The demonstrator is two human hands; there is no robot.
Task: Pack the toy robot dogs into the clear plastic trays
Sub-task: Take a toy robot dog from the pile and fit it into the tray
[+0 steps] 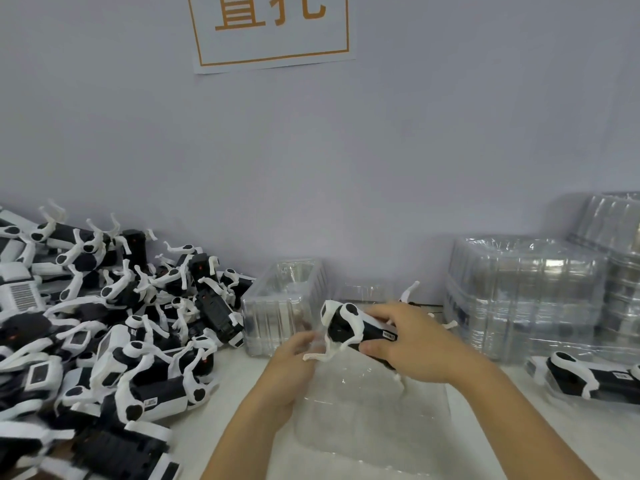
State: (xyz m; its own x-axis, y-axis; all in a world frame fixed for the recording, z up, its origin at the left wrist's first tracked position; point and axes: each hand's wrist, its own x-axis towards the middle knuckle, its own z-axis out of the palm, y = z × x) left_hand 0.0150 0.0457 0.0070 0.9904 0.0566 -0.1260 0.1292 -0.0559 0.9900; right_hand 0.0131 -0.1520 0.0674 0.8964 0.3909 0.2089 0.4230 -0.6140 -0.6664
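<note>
My right hand grips a black-and-white toy robot dog by its body, holding it tilted above a clear plastic tray on the table in front of me. My left hand holds the tray's left edge, its fingertips close to the dog's white leg. Part of the dog's rear is hidden behind my right hand.
A big heap of toy robot dogs covers the table's left side. Stacks of clear trays stand at the right, a smaller tray stack at the wall. A packed dog in a tray lies far right.
</note>
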